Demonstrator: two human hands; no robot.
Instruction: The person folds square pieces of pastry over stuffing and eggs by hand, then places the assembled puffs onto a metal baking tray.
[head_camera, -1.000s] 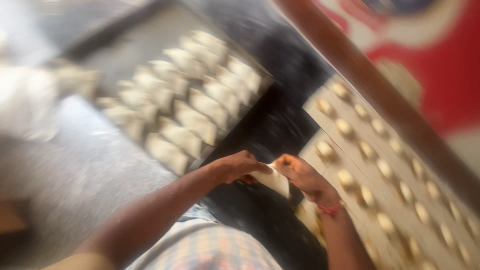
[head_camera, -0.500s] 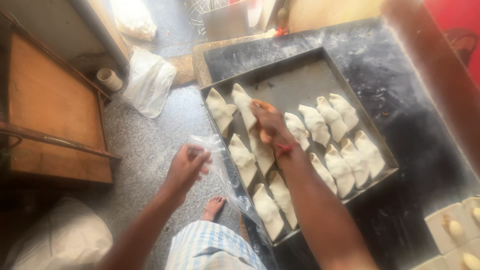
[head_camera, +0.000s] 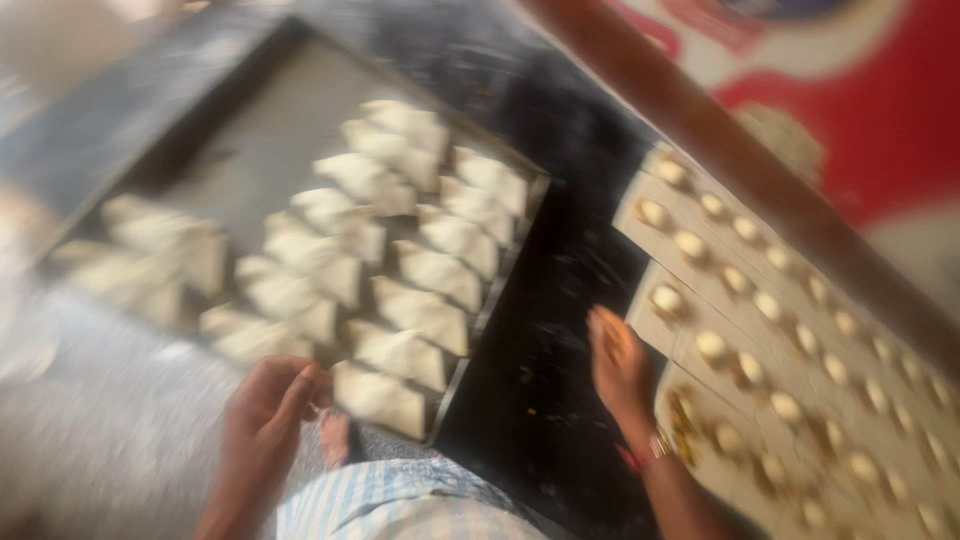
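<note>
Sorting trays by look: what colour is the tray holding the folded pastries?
Dark grey metal tray, seen in the head view.

Single head-worn view, steeply down, close, over tray (head_camera: 250, 130), blurred

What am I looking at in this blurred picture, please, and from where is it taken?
The picture comes from one camera worn on a person's head, looking down, so you see that person's own two bare hands; no machine is here. The view is blurred. The left hand rests at the near edge of a dark metal tray that carries rows of pale folded pastries. The right hand reaches over the black worktop towards flat dough squares, each with a small lump of filling. Neither hand clearly holds anything. A checked garment shows at the bottom.
</note>
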